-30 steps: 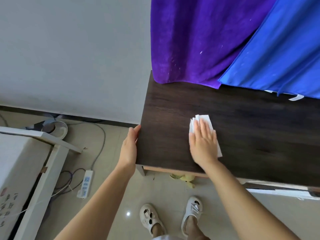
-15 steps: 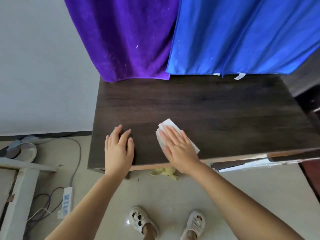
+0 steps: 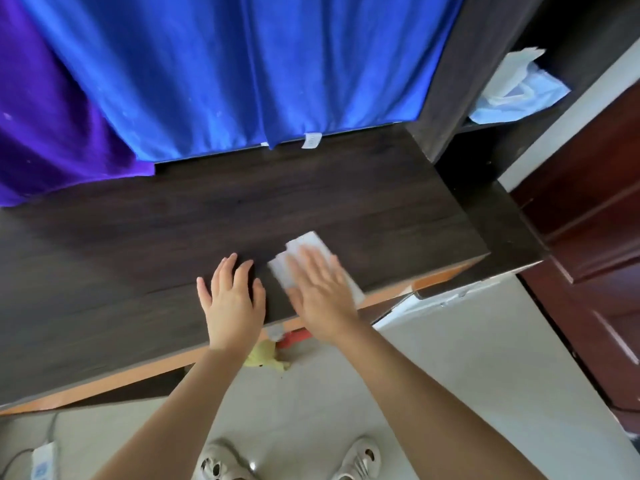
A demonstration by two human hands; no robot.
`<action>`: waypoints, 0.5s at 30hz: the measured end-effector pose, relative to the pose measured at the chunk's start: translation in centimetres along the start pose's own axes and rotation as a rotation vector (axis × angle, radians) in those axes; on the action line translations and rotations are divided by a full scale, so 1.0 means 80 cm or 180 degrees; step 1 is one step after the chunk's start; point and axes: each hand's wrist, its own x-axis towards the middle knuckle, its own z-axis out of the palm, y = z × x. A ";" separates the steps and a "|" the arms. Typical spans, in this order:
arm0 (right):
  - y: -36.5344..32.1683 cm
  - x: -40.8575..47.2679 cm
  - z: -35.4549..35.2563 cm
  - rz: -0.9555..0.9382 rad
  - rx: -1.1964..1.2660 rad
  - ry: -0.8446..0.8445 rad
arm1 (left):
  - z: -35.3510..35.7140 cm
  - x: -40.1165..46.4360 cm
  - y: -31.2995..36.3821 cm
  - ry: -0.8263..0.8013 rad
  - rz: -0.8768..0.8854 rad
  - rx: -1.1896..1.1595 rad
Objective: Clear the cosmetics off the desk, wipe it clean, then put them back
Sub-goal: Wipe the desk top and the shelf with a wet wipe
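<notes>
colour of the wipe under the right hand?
White. The wipe lies flat on the dark wood desk under the right hand; head view.

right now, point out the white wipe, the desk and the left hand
white wipe [image 3: 308, 244], head view, on the bare corner beyond the fingertips
desk [image 3: 173, 237], head view, on the bare dark top
left hand [image 3: 233, 303], head view, on the back of the hand

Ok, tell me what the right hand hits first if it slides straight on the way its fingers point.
Nothing on the desk: the right hand, flat on the white wipe, points up-left over bare wood toward the blue cloth; that probably comes first, depth unclear.
</notes>
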 end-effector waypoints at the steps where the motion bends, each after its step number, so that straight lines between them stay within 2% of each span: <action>1: 0.014 -0.006 -0.005 -0.0305 0.0009 -0.0117 | 0.009 0.000 0.018 0.0026 -0.0009 -0.0010; 3: 0.074 -0.011 -0.019 -0.0362 0.0074 -0.0201 | 0.026 -0.001 0.057 0.0055 0.0044 -0.0020; 7: 0.226 -0.022 -0.056 0.0393 -0.0104 -0.0320 | 0.065 0.000 0.131 -0.0057 0.0384 0.0033; 9: 0.282 -0.027 -0.072 0.0561 -0.0155 -0.0413 | 0.085 0.001 0.159 -0.0109 0.0571 0.0037; 12: 0.322 -0.030 -0.085 0.0553 0.0050 -0.0074 | 0.114 0.006 0.196 -0.0152 0.0880 0.0006; 15: 0.335 -0.030 -0.097 0.0961 0.0931 0.0328 | 0.141 0.010 0.234 -0.0244 0.1218 -0.0075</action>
